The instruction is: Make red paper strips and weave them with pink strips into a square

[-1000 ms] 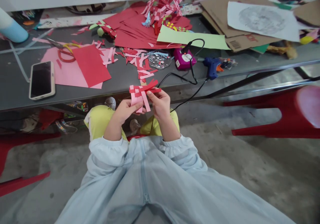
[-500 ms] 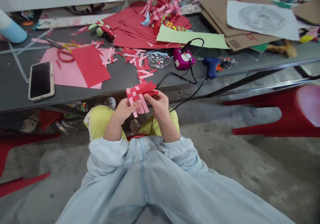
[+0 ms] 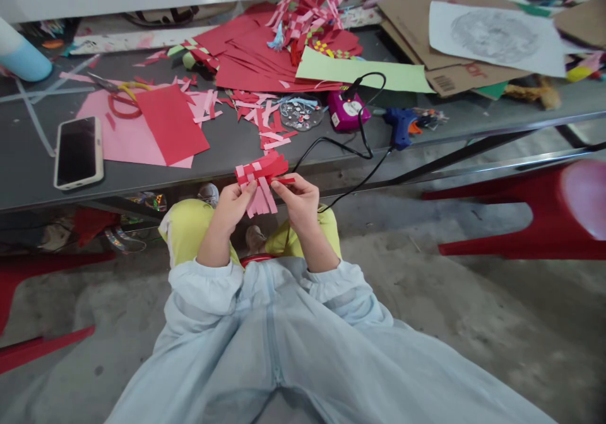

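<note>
Above my knees, past the table's front edge, a woven piece of red and pink paper strips is held up. My left hand pinches its left side, thumb on top. The far part is woven into a checker, while loose pink strips hang toward me. My right hand is closed on a single red paper strip at the right side of the weave. Other red strip ends fan out just beyond it. The fingers under the paper are hidden.
On the grey table lie a phone, scissors, red and pink sheets, paper scraps, a purple box and a blue glue gun. A black cord dangles over the edge. A red stool stands right.
The weave has shifted slightly left. My left thumb has drawn back toward the weave's left edge, and my right fingers now hold one red strip apart from the others.
</note>
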Tool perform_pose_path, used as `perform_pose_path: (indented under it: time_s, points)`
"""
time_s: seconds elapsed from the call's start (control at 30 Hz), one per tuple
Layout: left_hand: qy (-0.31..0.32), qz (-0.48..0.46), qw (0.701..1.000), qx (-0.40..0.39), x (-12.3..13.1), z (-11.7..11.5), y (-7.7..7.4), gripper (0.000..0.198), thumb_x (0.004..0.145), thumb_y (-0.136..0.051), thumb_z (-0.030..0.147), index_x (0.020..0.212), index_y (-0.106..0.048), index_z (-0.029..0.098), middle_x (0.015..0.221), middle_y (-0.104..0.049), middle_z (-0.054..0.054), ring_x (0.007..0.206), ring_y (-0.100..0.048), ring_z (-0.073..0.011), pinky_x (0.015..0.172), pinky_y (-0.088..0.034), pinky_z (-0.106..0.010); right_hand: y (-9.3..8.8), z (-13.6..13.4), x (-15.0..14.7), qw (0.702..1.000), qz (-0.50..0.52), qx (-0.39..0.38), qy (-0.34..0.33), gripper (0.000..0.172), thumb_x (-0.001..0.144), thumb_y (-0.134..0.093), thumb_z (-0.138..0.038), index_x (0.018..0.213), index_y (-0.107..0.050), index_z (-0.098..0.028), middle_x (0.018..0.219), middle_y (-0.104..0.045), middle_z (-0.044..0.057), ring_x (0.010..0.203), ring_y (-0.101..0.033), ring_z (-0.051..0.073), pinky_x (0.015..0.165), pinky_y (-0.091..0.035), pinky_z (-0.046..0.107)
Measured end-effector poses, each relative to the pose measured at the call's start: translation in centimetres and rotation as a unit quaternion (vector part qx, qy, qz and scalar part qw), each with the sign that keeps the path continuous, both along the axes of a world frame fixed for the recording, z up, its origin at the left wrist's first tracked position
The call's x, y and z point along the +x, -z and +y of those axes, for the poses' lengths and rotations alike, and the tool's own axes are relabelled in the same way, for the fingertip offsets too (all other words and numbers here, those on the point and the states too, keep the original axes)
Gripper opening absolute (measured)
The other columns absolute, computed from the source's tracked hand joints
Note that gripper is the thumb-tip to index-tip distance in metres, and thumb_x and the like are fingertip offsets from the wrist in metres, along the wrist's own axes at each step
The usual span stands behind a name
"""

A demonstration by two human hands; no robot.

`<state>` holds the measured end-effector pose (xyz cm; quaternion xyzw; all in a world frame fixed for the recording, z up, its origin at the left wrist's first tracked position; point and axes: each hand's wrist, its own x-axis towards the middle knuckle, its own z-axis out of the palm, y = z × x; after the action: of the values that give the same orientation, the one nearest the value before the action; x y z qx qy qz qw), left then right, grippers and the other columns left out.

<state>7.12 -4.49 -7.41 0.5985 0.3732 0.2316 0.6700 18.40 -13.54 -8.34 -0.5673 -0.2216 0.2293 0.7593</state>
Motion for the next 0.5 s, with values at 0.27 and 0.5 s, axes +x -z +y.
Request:
perform_pose_path:
  time_s: [0.27,0.5]
  points:
    - [-0.005,0.008,1.000,0.007,0.07,-0.02,-0.19,0.063,0.064,-0.070,0.076,0.066,-0.067,0.013,0.058,-0.062,0.000,0.051,-0.046,-0.0086,0.052,-0.035,-0.022,0.26,-0.35,-0.49,0.994,-0.105,-0.003,0.015,0.007,0.071,-0.079,-0.029,0.074,-0.078,-0.023,0.072,-0.066,-0.001,0.065,-0.060,0.011,0.061,-0.047,0.027]
    - [0.030,-0.047,0.998,-0.009,-0.04,-0.23,-0.26,0.057,0.066,-0.073,0.071,0.072,-0.071,0.014,0.062,-0.066,0.000,0.055,-0.055,-0.0102,0.055,-0.043,-0.022,-0.06,-0.04,-0.54,0.999,-0.015,-0.008,0.029,0.022,0.070,-0.079,-0.043,0.075,-0.075,-0.021,0.074,-0.068,0.000,0.065,-0.060,0.012,0.059,-0.049,0.026]
